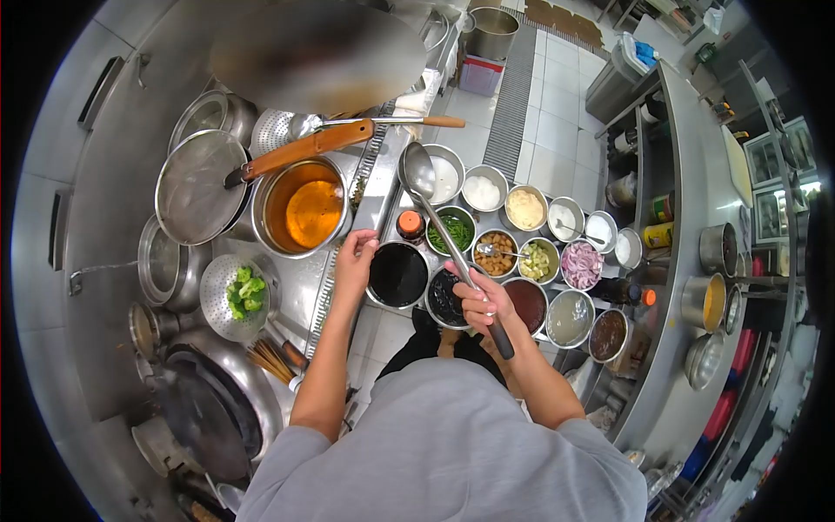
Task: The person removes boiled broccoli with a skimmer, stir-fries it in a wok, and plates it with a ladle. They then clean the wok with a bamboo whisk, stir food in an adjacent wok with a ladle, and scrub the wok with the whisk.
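My right hand (484,300) is wrapped round the handle of a long metal ladle (418,172), whose bowl points away from me over the seasoning pots. Below that hand are a pot of black sauce (445,296) and a pot of dark red sauce (526,303). My left hand (355,259) hovers by the stove edge with loosely bent fingers, and nothing shows in it. Nearest to it stand a pot of dark liquid (397,274), an orange-capped bottle (410,225) and, to the left, a deep pot of amber oil (313,213).
A mesh strainer (201,187) with a wooden handle lies beside the oil pot. Broccoli (246,293) sits in a perforated ladle (215,300). Chopped greens (451,233) and sliced onions (582,264) fill nearby pots. A blurred large pan (322,56) is at the top; a steel counter (687,200) runs along the right.
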Available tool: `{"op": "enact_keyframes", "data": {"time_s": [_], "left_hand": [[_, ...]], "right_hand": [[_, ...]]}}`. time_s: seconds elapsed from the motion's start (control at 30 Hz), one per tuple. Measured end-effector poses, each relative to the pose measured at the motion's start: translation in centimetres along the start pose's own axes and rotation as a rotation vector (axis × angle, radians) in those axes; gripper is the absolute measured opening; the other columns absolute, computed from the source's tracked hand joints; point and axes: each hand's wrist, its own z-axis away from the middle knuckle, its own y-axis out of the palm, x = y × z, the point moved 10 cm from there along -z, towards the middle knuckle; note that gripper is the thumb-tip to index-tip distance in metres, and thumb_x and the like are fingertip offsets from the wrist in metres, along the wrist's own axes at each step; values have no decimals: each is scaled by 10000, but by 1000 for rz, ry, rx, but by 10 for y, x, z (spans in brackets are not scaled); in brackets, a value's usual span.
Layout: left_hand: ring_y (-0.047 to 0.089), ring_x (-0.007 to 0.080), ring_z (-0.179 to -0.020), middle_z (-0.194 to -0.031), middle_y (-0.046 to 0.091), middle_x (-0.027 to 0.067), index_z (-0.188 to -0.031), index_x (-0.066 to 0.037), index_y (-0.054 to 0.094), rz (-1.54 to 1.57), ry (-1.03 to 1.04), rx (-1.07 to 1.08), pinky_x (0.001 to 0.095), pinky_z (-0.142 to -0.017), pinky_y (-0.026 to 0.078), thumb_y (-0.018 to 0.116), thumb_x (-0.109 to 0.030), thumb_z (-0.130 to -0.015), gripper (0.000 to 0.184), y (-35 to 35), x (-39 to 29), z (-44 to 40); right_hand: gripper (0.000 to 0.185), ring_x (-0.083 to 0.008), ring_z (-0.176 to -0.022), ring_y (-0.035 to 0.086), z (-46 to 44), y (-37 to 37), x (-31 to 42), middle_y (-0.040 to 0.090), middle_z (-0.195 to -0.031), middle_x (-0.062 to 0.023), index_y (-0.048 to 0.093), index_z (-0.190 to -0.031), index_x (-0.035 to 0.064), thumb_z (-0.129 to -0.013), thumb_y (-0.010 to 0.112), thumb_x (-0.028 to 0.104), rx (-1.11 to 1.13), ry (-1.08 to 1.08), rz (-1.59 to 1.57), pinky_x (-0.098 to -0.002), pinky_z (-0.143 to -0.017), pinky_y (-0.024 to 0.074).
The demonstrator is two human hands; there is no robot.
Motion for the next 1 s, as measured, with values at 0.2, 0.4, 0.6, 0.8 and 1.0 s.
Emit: {"op": "enact_keyframes", "data": {"time_s": [0.2, 0.4, 0.6, 0.8, 1.0], "left_hand": [[600, 113, -839, -927, 654, 47, -1096, -15, 621, -54, -2, -9, 253, -779, 477, 585, -86, -939, 176, 2, -7, -4], [618, 122, -855, -937, 667, 60, -1097, -6, 622, -44, 28, -6, 260, -797, 483, 589, -80, -933, 183, 11, -11, -10], [627, 118, -842, -926, 684, 68, -1087, -2, 632, -78, 55, -23, 262, -787, 490, 594, -81, -929, 180, 15, -14, -14], [621, 115, -817, -903, 677, 61, -1085, -1, 632, -19, 77, -43, 257, -770, 490, 590, -79, -932, 177, 17, -21, -8], [612, 101, -781, -860, 661, 49, -1060, -1, 632, 48, 160, -110, 243, -733, 489, 581, -78, -942, 150, 21, -52, 34]], "right_hand": [[408, -48, -422, 385, 3, -7, 12, 393, -684, 9, 413, -1427, 108, -1061, 389, 285, -59, 5, 28, -237, -334, 394], [381, -49, -413, 367, 4, -10, 16, 397, -674, 15, 437, -1400, 123, -1054, 411, 278, -97, 28, 59, -238, -328, 381], [297, -68, -389, 360, 11, 10, 16, 391, -636, 19, 457, -1293, 121, -1023, 473, 245, -281, -43, 479, -261, -309, 374], [389, -74, -395, 370, 34, 29, 22, 387, -665, 5, 395, -1375, 120, -1007, 493, 197, -489, -84, 794, -261, -313, 382], [470, -85, -422, 407, 62, 55, 11, 426, -689, -12, 302, -1418, 107, -984, 485, 108, -528, -57, 1161, -268, -351, 399]]}}
